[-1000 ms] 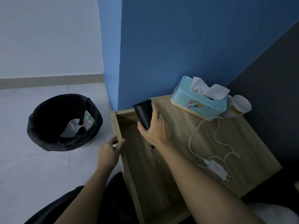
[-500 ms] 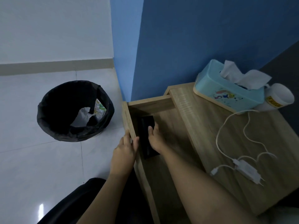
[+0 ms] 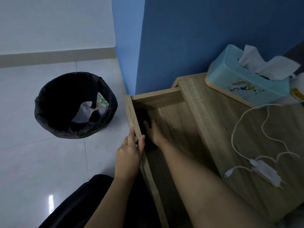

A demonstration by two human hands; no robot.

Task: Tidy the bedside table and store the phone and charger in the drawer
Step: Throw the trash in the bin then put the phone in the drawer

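Your right hand (image 3: 154, 134) is lying flat on the phone (image 3: 144, 122), fingers spread loosely, pressing the dark slab against the floor of the open drawer (image 3: 172, 116) near its front corner. Your left hand (image 3: 130, 153) is pinching the drawer's front panel, clamped on its top edge. On the counter (image 3: 213, 116), the white charger (image 3: 266, 173) is lying with its cable looping toward the tissue box (image 3: 243, 86).

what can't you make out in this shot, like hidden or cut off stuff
- Phone, head view: dark in the drawer's shadow, partly covered by the right hand; whether still gripped is unclear.
- Mug: cut off by the right edge, behind the tissue box.
- Bin contents: mostly hidden in the black liner.
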